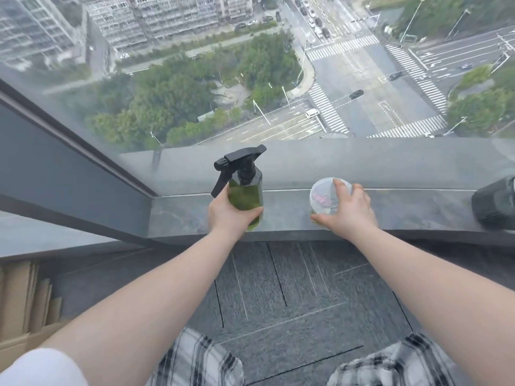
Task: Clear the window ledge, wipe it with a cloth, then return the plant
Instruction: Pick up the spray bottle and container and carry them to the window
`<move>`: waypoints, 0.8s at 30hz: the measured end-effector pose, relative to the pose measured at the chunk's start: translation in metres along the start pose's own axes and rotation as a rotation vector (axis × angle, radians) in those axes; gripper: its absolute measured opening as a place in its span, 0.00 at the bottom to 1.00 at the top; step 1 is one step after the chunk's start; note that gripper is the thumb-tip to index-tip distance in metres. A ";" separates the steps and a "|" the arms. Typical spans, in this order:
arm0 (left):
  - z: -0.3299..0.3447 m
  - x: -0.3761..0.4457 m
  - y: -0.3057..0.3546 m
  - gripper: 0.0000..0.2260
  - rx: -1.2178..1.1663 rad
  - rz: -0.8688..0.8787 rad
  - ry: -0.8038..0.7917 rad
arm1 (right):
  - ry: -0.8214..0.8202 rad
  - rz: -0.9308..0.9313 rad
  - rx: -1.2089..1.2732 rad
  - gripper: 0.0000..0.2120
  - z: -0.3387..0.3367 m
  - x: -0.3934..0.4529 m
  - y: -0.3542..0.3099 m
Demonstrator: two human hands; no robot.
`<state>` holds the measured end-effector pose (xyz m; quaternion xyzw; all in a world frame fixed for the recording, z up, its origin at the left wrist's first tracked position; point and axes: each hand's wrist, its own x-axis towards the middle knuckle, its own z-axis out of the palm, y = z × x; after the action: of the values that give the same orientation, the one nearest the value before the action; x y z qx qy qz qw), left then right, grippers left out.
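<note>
Head view: checked trousers nearest me; carpet beyond. On the ledge, my left hand grips a green spray bottle; right hand, fingers curled, holds a clear tub. Dark object far right.

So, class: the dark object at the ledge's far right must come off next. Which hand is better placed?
Right hand: nearer the dark object, though gripping the clear tub. Left hand holds the spray bottle.
</note>
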<state>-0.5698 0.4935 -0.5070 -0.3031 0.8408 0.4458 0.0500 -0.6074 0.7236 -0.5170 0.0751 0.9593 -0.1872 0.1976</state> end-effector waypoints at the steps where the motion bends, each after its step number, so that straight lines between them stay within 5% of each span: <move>1: 0.003 0.004 -0.004 0.26 -0.012 0.004 0.002 | 0.001 -0.002 0.003 0.48 0.005 0.005 0.001; 24: 0.036 0.043 -0.055 0.26 -0.109 0.092 -0.004 | -0.009 -0.043 -0.055 0.50 0.043 0.035 0.022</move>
<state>-0.5810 0.4787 -0.5837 -0.2657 0.8281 0.4935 0.0147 -0.6190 0.7297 -0.5755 0.0481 0.9647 -0.1651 0.1997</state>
